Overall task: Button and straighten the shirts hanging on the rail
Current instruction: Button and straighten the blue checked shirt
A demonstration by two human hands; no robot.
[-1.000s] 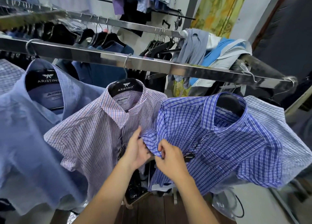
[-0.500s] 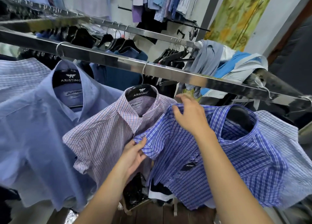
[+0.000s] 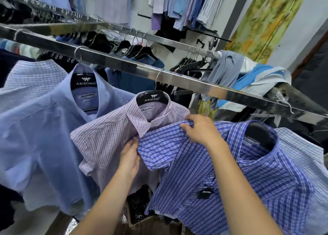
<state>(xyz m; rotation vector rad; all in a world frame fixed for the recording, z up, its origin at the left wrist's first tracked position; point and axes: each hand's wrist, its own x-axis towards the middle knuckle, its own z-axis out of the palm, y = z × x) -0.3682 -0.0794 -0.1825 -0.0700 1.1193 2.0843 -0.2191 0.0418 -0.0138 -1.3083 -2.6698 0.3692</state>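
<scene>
Two hands are pinching the blue plaid shirt: right hand its shoulder, left hand the sleeve at 9 o'clock.

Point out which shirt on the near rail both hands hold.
The bright blue checked shirt: right hand grips its shoulder, left hand holds its sleeve, unlike the pink-checked shirt beside it.
</scene>
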